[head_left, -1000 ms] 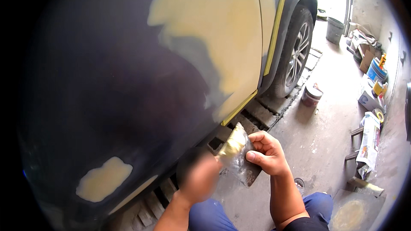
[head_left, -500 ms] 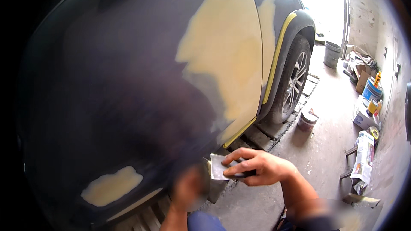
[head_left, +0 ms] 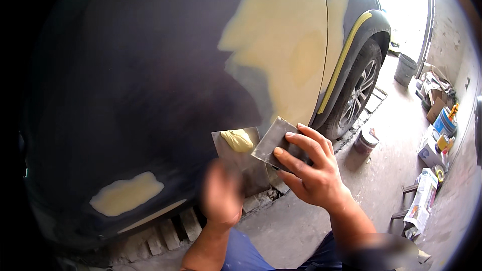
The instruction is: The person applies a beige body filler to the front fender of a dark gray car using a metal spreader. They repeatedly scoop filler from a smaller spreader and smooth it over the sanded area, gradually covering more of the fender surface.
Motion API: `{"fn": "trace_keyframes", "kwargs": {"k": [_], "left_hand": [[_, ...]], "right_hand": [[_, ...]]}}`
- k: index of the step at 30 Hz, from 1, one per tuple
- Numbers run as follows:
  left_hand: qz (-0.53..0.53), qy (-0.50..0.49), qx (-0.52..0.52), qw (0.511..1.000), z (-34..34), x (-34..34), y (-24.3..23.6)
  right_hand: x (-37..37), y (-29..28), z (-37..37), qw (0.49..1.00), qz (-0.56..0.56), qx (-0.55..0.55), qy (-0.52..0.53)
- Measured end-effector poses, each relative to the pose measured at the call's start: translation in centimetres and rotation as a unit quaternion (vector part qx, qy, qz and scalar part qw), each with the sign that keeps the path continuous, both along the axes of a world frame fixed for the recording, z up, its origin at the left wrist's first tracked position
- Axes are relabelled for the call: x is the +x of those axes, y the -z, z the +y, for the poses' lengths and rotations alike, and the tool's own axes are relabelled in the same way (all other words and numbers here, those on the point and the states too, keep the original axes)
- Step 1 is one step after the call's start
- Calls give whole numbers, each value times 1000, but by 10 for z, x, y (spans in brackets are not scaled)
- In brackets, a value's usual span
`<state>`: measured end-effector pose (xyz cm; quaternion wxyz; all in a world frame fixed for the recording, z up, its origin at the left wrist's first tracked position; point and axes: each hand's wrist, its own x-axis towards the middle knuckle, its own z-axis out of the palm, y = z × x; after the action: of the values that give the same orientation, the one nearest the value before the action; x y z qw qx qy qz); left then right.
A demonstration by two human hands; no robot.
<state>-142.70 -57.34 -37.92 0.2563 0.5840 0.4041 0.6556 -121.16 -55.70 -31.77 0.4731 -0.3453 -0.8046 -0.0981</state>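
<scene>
My right hand (head_left: 321, 173) grips a flat grey putty spreader (head_left: 273, 143), its fingertips pressed on the upper face. Right beside the spreader's left edge is a grey mixing plate (head_left: 255, 173), carrying a lump of pale yellow filler (head_left: 238, 140) near its top. My left hand (head_left: 221, 190), partly blurred, holds that plate from its left side. Beyond both hands stands the dark car door (head_left: 150, 95), bearing a large cream filler patch (head_left: 286, 45) and a smaller filler patch (head_left: 126, 194) low at the left.
Yellow tape (head_left: 346, 60) edges the wheel arch above the rear wheel (head_left: 359, 88). A can (head_left: 366, 141) stands on the floor near the wheel. Along the right wall are a bucket (head_left: 405, 70), a blue tub (head_left: 445, 121) and a paper-covered stool (head_left: 423, 200).
Both tools have come up and into fuller view. The plate's filler lump now shows beside the spreader. My right hand has risen, and the car sits slightly further right in view.
</scene>
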Motion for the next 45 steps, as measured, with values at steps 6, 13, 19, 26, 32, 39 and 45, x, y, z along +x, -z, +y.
{"fn": "trace_keyframes", "kwargs": {"k": [6,13,19,26,32,39,45], "left_hand": [[198,-102,73,972,4,-3,-6],[56,-209,212,953,28,-66,-46],[-95,-113,243,959,53,-96,-64],[-130,7,258,957,60,-100,-59],[-123,-5,272,954,59,-97,-63],[-127,-20,270,954,59,-96,-63],[-127,-14,265,956,57,-93,-68]], "right_hand": [[-6,21,11,997,-70,-33,-9],[20,-39,37,991,-26,49,121],[-20,-108,67,980,-117,117,113],[-45,-116,92,976,-142,132,95],[-41,-107,91,976,-156,111,103],[-37,-119,78,976,-151,122,94],[-44,-108,97,973,-157,139,100]]}}
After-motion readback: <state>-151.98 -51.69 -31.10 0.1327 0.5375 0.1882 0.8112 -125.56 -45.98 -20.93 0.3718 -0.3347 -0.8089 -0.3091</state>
